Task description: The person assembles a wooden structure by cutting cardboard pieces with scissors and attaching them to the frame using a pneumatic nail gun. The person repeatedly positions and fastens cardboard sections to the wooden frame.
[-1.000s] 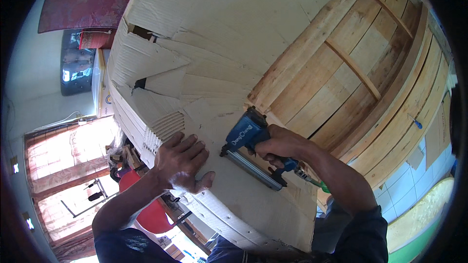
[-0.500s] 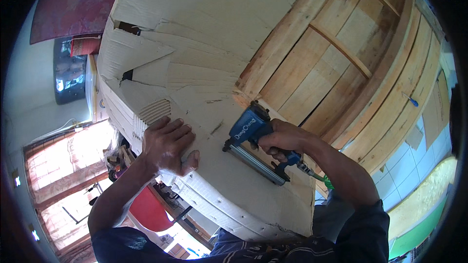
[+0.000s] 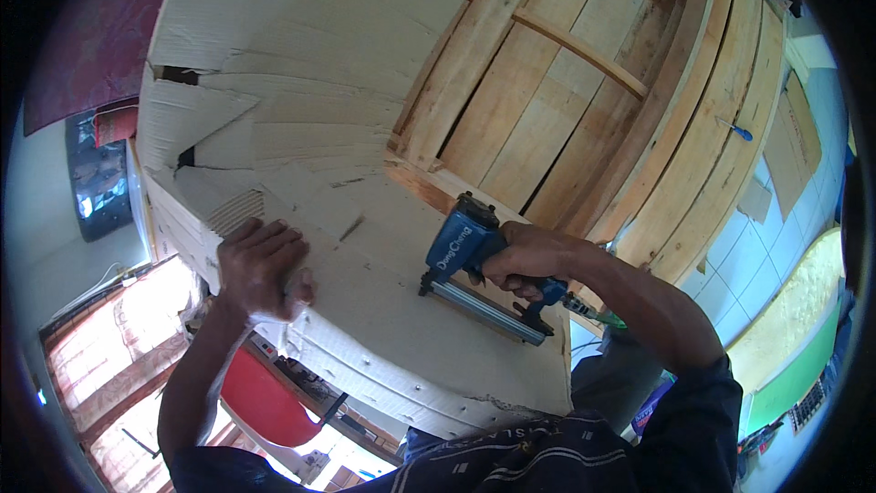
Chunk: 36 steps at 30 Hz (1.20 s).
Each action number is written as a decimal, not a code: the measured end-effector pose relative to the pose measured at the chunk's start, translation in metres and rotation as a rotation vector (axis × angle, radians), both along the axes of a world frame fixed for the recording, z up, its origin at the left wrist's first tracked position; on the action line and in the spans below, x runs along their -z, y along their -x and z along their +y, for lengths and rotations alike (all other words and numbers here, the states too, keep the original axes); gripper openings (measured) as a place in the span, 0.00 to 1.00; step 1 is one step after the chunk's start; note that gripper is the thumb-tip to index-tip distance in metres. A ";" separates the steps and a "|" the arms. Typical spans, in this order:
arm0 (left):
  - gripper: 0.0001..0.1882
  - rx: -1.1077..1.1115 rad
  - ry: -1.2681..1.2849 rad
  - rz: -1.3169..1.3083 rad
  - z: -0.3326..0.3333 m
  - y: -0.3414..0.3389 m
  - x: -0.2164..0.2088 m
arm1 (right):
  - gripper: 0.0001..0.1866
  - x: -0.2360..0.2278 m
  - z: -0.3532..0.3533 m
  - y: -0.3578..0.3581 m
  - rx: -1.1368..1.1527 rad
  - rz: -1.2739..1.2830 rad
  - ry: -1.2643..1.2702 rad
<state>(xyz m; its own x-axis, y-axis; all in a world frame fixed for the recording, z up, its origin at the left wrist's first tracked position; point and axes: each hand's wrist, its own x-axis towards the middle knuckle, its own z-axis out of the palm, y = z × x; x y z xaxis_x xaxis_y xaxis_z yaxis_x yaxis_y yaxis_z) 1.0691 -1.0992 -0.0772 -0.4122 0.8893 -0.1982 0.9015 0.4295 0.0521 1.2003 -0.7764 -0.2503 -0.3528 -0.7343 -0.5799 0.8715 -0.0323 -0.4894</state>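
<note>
My right hand (image 3: 525, 263) is wrapped round the grip of a blue pneumatic nail gun (image 3: 464, 236). The gun's long silver magazine lies low over cardboard (image 3: 392, 256), its nose toward the left; whether the nose touches cannot be made out. My left hand (image 3: 260, 269) rests at the left edge of the cardboard with fingers bent and thumb apart, beside a torn patch showing ribs (image 3: 237, 212). The cardboard covers part of a large wooden frame (image 3: 511, 128) of pale planks and crossbars. It is creased, with two dark gaps at its left side.
A green hose fitting (image 3: 610, 319) trails from the gun under my right forearm. On the planks at right lies a blue-handled screwdriver-like tool (image 3: 741, 132). A red rounded seat-like thing (image 3: 265, 402) stands below left. A yellow and green padded panel (image 3: 776, 329) stands at right.
The view has shifted, so the frame sits further left. My left hand has moved left relative to the gun and its fingers look more bent. My right hand keeps its grip.
</note>
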 end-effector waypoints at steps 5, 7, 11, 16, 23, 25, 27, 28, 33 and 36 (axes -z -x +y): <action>0.19 -0.023 0.016 -0.003 -0.001 0.001 0.000 | 0.10 0.005 0.002 -0.011 -0.016 -0.029 0.003; 0.19 -0.020 0.010 -0.015 -0.001 0.002 0.001 | 0.09 0.003 0.006 -0.014 -0.003 -0.012 -0.008; 0.19 -0.005 0.009 -0.014 -0.002 0.001 0.001 | 0.11 -0.003 0.024 -0.029 -0.124 -0.080 -0.099; 0.20 -0.002 0.021 -0.013 -0.002 0.001 0.000 | 0.11 -0.003 0.027 -0.042 -0.012 -0.022 -0.071; 0.21 0.011 0.057 -0.037 -0.001 0.002 -0.001 | 0.14 0.001 0.036 -0.057 0.020 -0.098 -0.012; 0.21 0.004 0.062 -0.031 -0.002 0.004 -0.002 | 0.13 0.006 0.035 -0.059 -0.010 -0.072 -0.028; 0.21 -0.012 0.062 -0.045 -0.004 0.001 -0.002 | 0.10 0.012 0.038 -0.068 -0.019 -0.062 -0.022; 0.21 -0.015 0.068 -0.053 -0.006 -0.002 -0.002 | 0.09 0.012 0.040 -0.077 -0.020 -0.071 -0.014; 0.19 -0.026 0.067 -0.045 -0.006 -0.001 0.002 | 0.11 0.011 0.049 -0.094 0.032 -0.044 -0.031; 0.18 -0.017 0.100 -0.045 0.000 0.001 -0.002 | 0.10 0.005 0.050 -0.095 0.030 -0.086 -0.101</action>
<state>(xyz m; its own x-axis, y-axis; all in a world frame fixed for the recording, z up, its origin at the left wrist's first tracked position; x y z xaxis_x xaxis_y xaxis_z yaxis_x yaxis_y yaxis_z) 1.0684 -1.0993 -0.0757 -0.4156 0.8573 -0.3040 0.8919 0.4496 0.0485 1.2957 -0.7266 -0.2553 -0.3197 -0.6605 -0.6793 0.9098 -0.0137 -0.4149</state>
